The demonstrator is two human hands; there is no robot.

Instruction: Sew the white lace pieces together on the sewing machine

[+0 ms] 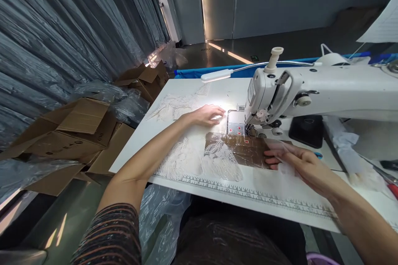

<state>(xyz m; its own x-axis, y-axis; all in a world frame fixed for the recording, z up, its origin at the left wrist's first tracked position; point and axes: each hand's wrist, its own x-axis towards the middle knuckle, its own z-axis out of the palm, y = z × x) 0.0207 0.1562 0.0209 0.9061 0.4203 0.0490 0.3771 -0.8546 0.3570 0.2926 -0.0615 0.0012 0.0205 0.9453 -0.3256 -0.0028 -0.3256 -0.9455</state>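
Along ruled edge [228, 190], lace [224, 169], left hand [207, 115] beyond

White openwork patterns the lace [222, 161]; sewing machine [348, 89] and tabletop [146, 132] are white; the ruler scale [239, 194] is black; orange-brown stripes cross a dark sleeve [110, 236]; the curtain [77, 29] gleams silvery grey.

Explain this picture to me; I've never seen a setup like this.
No robot here: a person works bare-handed, and a camera worn on their head looks forward and down. At the right stands a white sewing machine, with a small lamp beside it. On the white table lie pieces of white lace; a ruler scale runs along its near edge. The left hand lies open beside the metal plate. The right hand seems to have its grip on thin see-through material.
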